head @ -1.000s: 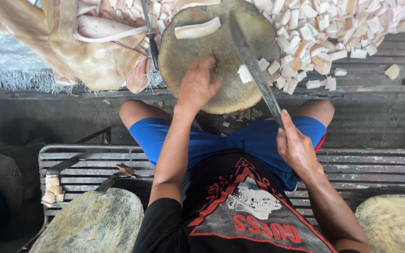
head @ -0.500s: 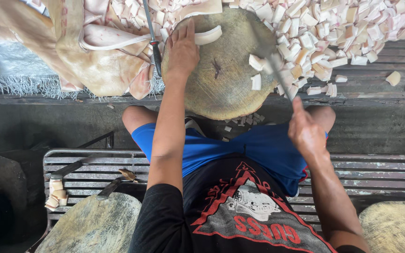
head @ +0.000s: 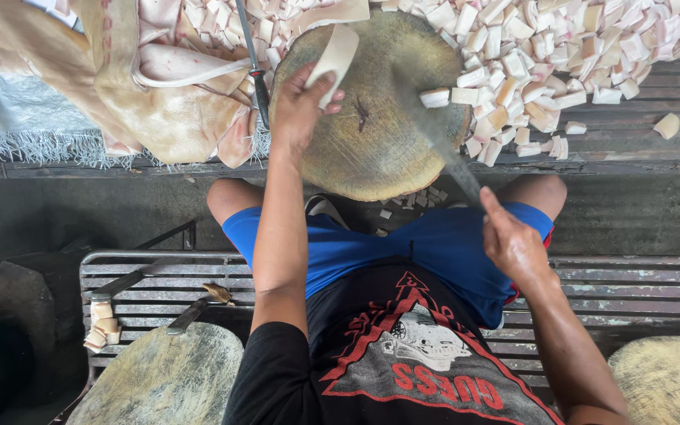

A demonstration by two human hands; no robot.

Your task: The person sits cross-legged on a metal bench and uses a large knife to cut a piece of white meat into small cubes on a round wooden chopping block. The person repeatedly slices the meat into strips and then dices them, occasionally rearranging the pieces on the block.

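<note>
Pale strip [head: 334,57] at far-left edge of round chopping block [head: 371,149], pinched in left hand [head: 299,106]. Right hand [head: 513,245] clenched round blurred cleaver [head: 442,145], mid-block. Lay strip flat, curl fingertips clear of blade. Cut cubes [head: 537,86] heaped far right.

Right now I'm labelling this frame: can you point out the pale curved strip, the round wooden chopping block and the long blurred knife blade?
pale curved strip [head: 334,59], head view, mid-strip
round wooden chopping block [head: 371,149], head view, bare top
long blurred knife blade [head: 438,145], head view, mid-blade
</note>
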